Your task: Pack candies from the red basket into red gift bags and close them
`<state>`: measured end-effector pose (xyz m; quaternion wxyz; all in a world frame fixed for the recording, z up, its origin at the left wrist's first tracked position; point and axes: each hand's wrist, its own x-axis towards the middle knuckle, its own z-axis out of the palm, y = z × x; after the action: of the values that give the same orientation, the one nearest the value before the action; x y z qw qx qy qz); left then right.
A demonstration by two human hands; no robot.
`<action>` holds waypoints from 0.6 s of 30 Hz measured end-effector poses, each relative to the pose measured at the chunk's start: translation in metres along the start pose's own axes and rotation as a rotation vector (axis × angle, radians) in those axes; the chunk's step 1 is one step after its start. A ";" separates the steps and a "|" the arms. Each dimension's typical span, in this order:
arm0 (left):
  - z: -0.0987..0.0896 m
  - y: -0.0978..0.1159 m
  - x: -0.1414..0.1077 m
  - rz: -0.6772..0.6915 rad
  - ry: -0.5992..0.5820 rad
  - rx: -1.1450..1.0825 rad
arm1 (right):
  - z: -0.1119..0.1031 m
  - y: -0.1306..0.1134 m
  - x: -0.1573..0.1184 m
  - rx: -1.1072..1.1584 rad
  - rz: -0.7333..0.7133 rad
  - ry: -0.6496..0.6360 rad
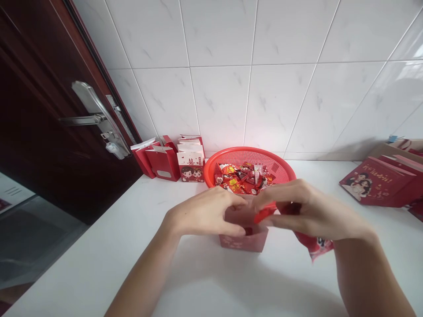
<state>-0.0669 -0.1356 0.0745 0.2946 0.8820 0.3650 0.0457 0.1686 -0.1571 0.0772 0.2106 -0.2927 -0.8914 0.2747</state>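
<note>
A small open red gift box (243,243) stands on the white table before me. My left hand (208,211) is closed on the left side of its rim, the thumb along the near edge and the fingers at the far side. Over the right side of the opening, my right hand (297,211) pinches a red wrapped candy (265,213). A larger red packet (320,248) hangs below that palm; how it is gripped is hidden. Right behind the box sits a red plastic basket (246,152) with several wrapped candies (236,178) in it.
Several red gift boxes (161,163) stand against the tiled wall on the left, one with a cartoon couple (191,169). More red boxes (380,182) lie at the right beside a cardboard carton (383,149). A dark door with a metal handle (84,119) is at the left.
</note>
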 end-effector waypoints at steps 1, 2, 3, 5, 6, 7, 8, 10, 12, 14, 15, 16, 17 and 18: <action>0.001 0.003 0.000 -0.011 -0.012 -0.020 | 0.000 0.000 0.001 0.015 -0.029 0.079; 0.003 0.006 0.000 -0.019 -0.024 -0.037 | 0.001 0.001 0.001 0.017 -0.050 0.125; 0.005 0.008 0.000 -0.025 -0.031 -0.049 | 0.003 0.001 0.003 0.004 -0.058 0.136; 0.008 0.013 0.000 -0.024 -0.023 -0.055 | 0.008 0.002 0.005 -0.038 -0.065 0.089; 0.009 0.014 -0.001 -0.026 -0.020 -0.057 | 0.011 0.002 0.006 -0.053 -0.066 0.050; 0.010 0.016 -0.002 -0.031 -0.016 -0.059 | 0.013 0.002 0.007 -0.061 -0.067 0.013; 0.011 0.016 -0.003 -0.037 -0.011 -0.059 | 0.015 0.001 0.007 -0.066 -0.067 -0.014; 0.012 0.016 -0.004 -0.042 -0.006 -0.057 | 0.017 -0.003 0.007 -0.076 -0.057 -0.009; 0.011 0.016 -0.004 -0.033 -0.013 -0.052 | 0.016 -0.008 0.006 -0.079 -0.010 0.118; 0.010 0.016 -0.004 -0.037 -0.023 -0.041 | 0.017 -0.012 0.006 -0.046 0.045 0.410; 0.009 0.015 -0.003 -0.044 -0.025 -0.031 | 0.019 -0.013 0.008 -0.027 0.070 0.605; 0.009 0.015 -0.003 -0.052 -0.020 -0.021 | 0.021 -0.014 0.010 -0.021 0.083 0.808; 0.009 0.015 -0.002 -0.059 -0.012 -0.014 | 0.025 -0.013 0.014 -0.034 0.081 0.992; 0.008 0.014 -0.001 -0.064 -0.003 -0.011 | 0.030 -0.012 0.018 -0.066 0.073 1.134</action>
<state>-0.0567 -0.1484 0.0757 0.3014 0.8683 0.3923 0.0370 0.1343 -0.1645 0.0655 0.6374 -0.4315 -0.6362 0.0536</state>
